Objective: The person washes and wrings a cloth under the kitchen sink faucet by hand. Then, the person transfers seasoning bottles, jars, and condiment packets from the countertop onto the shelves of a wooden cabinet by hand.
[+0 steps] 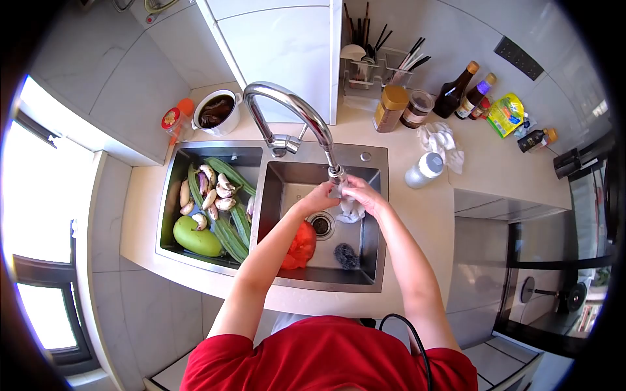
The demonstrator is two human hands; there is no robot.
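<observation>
Both hands are over the right sink basin [313, 277], just under the spout of the chrome faucet [287, 98]. Between them hangs a wet-looking whitish cloth [352, 212], bunched at the top and drooping into the basin. My left hand [319, 197] has its fingers closed on the cloth's left side. My right hand [362, 194] grips it from the right, fingers bent around the bunched part. Below my left forearm lies a crumpled red plastic bag [301, 246]. A dark steel-wool scrubber [346, 256] rests near the drain [321, 225].
The left basin [169, 221] holds ridged gourds [229, 238], several small purple-white eggplants [225, 189] and a green melon [197, 236]. A white pot [216, 114] stands behind it. On the right counter are a white-capped bottle [424, 171], a crumpled white cloth [441, 144], jars [391, 109] and sauce bottles [456, 90].
</observation>
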